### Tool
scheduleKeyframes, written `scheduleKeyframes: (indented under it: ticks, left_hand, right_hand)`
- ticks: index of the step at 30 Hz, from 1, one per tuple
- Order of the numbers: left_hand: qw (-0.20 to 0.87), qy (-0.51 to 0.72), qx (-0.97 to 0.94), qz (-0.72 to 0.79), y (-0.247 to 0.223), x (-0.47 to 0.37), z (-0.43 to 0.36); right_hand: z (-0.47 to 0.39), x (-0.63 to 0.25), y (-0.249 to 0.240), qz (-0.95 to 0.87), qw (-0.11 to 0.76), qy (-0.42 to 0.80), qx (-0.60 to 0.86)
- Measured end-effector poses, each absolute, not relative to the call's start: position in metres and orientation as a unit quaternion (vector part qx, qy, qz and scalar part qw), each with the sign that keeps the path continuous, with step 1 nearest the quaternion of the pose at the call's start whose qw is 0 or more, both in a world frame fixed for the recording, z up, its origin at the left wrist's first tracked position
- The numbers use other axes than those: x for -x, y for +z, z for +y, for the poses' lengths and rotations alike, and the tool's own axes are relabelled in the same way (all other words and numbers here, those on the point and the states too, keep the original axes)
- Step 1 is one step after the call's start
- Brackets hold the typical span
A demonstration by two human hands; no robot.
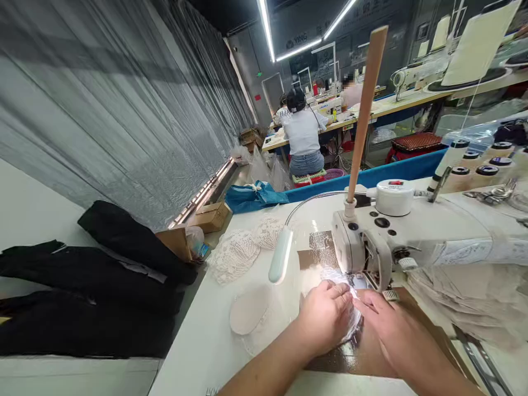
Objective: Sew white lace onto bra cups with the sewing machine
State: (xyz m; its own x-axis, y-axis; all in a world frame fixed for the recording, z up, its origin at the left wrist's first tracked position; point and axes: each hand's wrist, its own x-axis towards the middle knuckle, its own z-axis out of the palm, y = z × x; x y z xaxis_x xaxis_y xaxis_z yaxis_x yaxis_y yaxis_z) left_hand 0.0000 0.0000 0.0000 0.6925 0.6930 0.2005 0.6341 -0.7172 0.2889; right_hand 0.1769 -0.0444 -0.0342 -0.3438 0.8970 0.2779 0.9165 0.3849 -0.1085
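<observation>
a person's left hand (328,316) lies over white lace fabric (355,318) on the bed below the head of an industrial sewing machine (402,234), while the right hand (381,318) stretches its fingers to the fabric's other edge; whether either hand pinches the cloth cannot be told. a gooseneck lamp (281,257) hangs just left of the work, near a beige oval pad (248,311) and two openwork lace pieces (236,256) on the white tabletop (192,344). beyond, a co-worker in a white shirt (303,132) sits at another sewing table (272,142)
</observation>
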Motion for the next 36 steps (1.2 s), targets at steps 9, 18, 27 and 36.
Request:
scheduleKeyframes:
  ticks: [9, 18, 27, 36]
  left_hand:
    - [0.102, 0.164, -0.928, 0.320, -0.012, 0.012, 0.024]
    - [0.094, 0.165, -0.920, 0.344, -0.008, 0.015, 0.024]
    - [0.085, 0.130, -0.893, 0.422, -0.006, 0.011, 0.014]
    - [0.297, 0.068, -0.904, 0.300, 0.016, 0.031, -0.011]
  right_hand:
    - [-0.031, -0.174, -0.030, -0.815, 0.123, -0.059, 0.563]
    - [-0.032, -0.179, -0.042, -0.822, 0.122, -0.046, 0.554]
    - [-0.034, -0.186, -0.047, -0.845, 0.166, -0.077, 0.503]
    - [-0.035, -0.203, -0.056, -0.849, 0.277, -0.053, 0.447]
